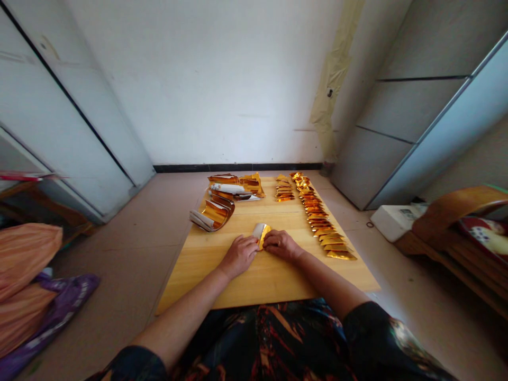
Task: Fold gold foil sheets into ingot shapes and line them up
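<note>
A small sheet of gold foil paper (262,232), partly showing its white back, lies on the wooden table between my hands. My left hand (240,255) has its fingers closed on the sheet's left and near side. On the opposite side, my right hand (282,245) pinches the gold edge. Some of the fingertips are hidden. Beyond my left hand rests a curled stack of gold foil sheets (216,212). To the right runs a long overlapping row of folded gold foil pieces (317,214), with a shorter row (284,190) beside its far end.
More gold sheets and a white roll-like piece (227,188) lie at the far left of the wooden table (234,288). A white wall (238,79) stands behind. Orange and purple bags (35,296) are on the left; a white box (397,219) and wooden furniture (456,222) are on the right.
</note>
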Tool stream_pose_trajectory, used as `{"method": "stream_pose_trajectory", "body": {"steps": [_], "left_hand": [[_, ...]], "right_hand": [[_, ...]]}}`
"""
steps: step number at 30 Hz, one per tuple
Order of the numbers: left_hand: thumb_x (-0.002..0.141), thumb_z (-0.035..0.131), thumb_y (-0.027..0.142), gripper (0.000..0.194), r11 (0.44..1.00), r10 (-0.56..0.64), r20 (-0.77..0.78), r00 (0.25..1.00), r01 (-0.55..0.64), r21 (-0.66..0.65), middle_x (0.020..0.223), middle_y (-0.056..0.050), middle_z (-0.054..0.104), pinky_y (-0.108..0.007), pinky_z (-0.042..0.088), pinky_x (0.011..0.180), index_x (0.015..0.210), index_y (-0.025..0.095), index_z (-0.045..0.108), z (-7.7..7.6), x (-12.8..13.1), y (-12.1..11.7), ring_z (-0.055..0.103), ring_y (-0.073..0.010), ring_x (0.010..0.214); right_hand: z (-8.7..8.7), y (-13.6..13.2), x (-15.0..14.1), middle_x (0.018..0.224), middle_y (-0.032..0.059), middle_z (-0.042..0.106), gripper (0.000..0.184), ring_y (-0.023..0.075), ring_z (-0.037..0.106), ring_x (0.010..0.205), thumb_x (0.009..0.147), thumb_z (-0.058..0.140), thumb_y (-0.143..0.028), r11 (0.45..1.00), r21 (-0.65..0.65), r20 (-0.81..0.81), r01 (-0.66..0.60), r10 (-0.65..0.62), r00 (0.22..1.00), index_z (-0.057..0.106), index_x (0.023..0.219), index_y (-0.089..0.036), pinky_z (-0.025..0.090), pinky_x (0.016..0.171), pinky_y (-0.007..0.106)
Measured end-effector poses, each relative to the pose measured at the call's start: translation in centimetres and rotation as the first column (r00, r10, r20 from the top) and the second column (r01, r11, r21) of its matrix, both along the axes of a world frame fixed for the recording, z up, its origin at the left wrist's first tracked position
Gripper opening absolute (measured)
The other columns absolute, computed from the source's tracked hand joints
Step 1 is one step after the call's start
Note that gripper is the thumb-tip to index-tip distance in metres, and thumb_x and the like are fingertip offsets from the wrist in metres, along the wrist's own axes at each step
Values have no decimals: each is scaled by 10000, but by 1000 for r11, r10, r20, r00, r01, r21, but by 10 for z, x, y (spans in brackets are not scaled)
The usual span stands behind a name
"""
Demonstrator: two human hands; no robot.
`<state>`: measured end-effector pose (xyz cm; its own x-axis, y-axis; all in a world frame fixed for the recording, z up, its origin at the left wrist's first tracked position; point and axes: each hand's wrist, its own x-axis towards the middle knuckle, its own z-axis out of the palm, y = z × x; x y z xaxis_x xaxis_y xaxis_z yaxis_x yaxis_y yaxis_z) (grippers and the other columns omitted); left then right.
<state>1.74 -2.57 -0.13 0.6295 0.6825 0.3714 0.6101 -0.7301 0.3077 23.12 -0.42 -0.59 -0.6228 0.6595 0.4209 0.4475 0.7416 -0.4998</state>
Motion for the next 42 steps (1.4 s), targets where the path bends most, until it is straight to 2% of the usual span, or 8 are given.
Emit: {"method": "stream_pose_trajectory", "body": {"steps": [5, 12, 19, 23, 31, 35, 42], "left_hand": [[796, 482, 70, 236, 992, -123, 66, 990, 121, 39, 1102, -71, 658, -379, 446, 972, 893, 193, 658, -6, -10, 8, 572, -185, 1094], [788, 483, 61, 232, 989, -140, 78, 987, 135, 55, 1103, -91, 659, -398, 450, 996, 909, 172, 647, -10, -12, 10, 569, -195, 1116], [793, 483, 63, 218, 985, -155, 64, 986, 150, 79, 1091, -88, 659, -384, 462, 980, 871, 177, 651, -5, -11, 9, 574, -194, 1097], [775, 480, 45, 232, 985, -157, 69, 985, 150, 87, 1083, -88, 657, -376, 474, 958, 867, 176, 647, -3, -10, 8, 588, -189, 1065], [780, 469, 39, 231, 986, -154, 53, 987, 150, 75, 1077, -83, 664, -383, 465, 975, 873, 180, 627, -3, -10, 7, 578, -190, 1098], [790, 463, 46, 223, 987, -154, 32, 988, 152, 60, 1092, -81, 661, -389, 454, 992, 878, 184, 614, -5, -11, 8, 564, -196, 1126], [733, 456, 19, 368, 993, -118, 29, 993, 118, 12, 1134, -89, 633, -394, 448, 996, 1052, 173, 558, -3, -11, 5, 571, -198, 1094]], "right_hand": [[-1, 4, -3, 812, 24, 650, 124, 132, 601, 775, 848, 583, -247, 997, -68, -24, 39, -41, 999, 679, 790, -194, 451, 710, 219], [8, 0, -13, 767, 1, 625, 74, 115, 560, 731, 804, 636, -199, 967, -114, 78, 226, -218, 973, 645, 732, -183, 394, 667, 199], [21, -5, -24, 819, 7, 609, 107, 100, 544, 697, 811, 630, -263, 898, -152, 282, 414, -362, 888, 647, 752, -176, 349, 628, 197], [24, -5, -31, 855, 17, 622, 118, 106, 560, 702, 826, 587, -249, 859, -97, 403, 502, -427, 809, 658, 759, -184, 331, 611, 203], [32, -7, -37, 903, 37, 636, 195, 123, 591, 747, 875, 484, -249, 846, -32, 521, 533, -441, 731, 656, 815, -181, 341, 623, 218], [32, -7, -38, 941, 46, 637, 197, 134, 598, 779, 873, 474, -263, 850, -20, 546, 527, -432, 718, 651, 849, -182, 347, 636, 222], [29, -5, -37, 986, 61, 625, 242, 144, 596, 807, 895, 454, -337, 855, -23, 568, 517, -415, 711, 639, 885, -182, 359, 665, 233]]}}
